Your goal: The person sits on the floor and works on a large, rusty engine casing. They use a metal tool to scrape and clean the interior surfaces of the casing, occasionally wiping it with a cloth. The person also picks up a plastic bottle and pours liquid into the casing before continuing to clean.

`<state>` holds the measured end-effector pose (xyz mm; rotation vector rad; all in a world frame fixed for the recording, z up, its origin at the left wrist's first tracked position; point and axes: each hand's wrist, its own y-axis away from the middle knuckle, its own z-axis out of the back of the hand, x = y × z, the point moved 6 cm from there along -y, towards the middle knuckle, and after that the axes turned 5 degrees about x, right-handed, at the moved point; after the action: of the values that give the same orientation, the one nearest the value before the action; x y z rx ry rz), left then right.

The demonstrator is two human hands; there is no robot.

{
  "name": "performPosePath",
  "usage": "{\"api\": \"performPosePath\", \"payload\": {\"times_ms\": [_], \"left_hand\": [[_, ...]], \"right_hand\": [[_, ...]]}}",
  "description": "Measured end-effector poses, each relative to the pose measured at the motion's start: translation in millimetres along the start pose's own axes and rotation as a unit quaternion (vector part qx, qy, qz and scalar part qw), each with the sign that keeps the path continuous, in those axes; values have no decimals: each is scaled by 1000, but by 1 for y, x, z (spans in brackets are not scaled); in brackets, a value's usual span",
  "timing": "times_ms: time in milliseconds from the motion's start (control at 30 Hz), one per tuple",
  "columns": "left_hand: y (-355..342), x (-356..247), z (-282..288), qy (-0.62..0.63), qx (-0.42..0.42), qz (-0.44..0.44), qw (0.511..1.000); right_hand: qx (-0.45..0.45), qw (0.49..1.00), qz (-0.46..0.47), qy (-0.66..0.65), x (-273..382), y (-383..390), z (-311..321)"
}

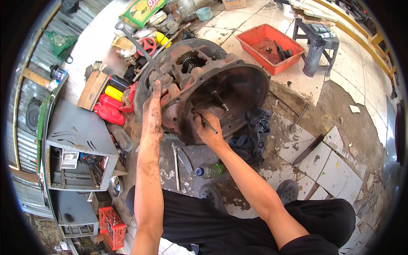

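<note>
A dirty gearbox point(170, 91) lies in front of me, its wide bell housing point(250, 80) facing me. A splined shaft point(220, 102) sticks out inside the housing, and gear teeth point(192, 63) show through an opening on top. My left hand point(154, 106) lies against the gearbox's left side by the base of the gear lever point(138, 46). One finger is stretched upward; the others are mostly hidden. My right hand point(209, 129) is closed around a thin dark rod point(210, 126) at the lower part of the housing. The rod's far end cannot be made out.
A tyre point(212, 47) shows behind the gearbox. Dark cloth point(251, 135) lies at its right. Near my feet are a wrench point(176, 169) and a bottle point(209, 170). A red tray point(270, 46) and stool point(315, 49) stand far right; a grey cabinet point(80, 131) stands left.
</note>
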<state>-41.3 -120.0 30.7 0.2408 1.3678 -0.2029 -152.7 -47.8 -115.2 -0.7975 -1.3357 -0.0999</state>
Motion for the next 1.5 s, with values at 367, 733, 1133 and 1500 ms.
{"api": "performPosePath", "payload": {"times_ms": [367, 733, 1133, 1500], "left_hand": [[61, -61, -53, -319, -188, -491, 789], [66, 7, -128, -389, 210, -310, 842], [11, 106, -114, -423, 144, -29, 894], [-36, 148, -124, -299, 63, 67, 950]], "right_hand": [[77, 977, -189, -57, -57, 41, 33], [150, 930, -326, -76, -95, 35, 50], [141, 916, -375, 4, -102, 52, 30], [84, 923, -376, -10, -121, 72, 57]]}}
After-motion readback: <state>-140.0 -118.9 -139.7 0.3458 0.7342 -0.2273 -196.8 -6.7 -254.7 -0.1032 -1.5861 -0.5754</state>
